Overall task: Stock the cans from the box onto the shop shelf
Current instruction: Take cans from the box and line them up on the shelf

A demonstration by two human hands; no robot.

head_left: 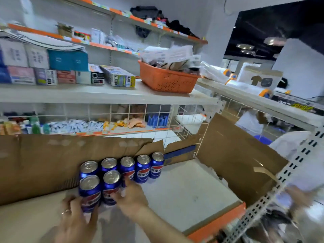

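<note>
A shop aisle with white metal shelving fills the view, and the lowest shelf point(184, 190), pale with an orange front edge, carries the work. Nearest, the left hand point(77, 218), a ring on one finger, has its grip curled round the front-left can point(89, 192), fingers wrapping its lower body. Just beside it the right hand point(130, 197) touches the front-right can point(110, 186) and its neighbour with relaxed, loosely spread fingers; whether they close on either can cannot be told. Both cans stand upright near the shelf's front left. They are glossy blue with silver pull-tab tops and a red, white and blue band; the lettering on it is too blurred to read. Behind them a row of five matching cans point(133, 168) stands upright, touching, against the torn brown cardboard box point(43, 163), whose flaps rise along the back and right of the shelf. Hands hide the lower part of the front cans. Farther back, a wire-fronted shelf point(112, 120) holds small packets, indistinct. Above it sit stacked product boxes point(52, 67) and an orange perforated basket point(166, 79). One tilted box shows "0.30". At the right edge a person in white point(289, 155) is partly cut off behind a slotted upright.
</note>
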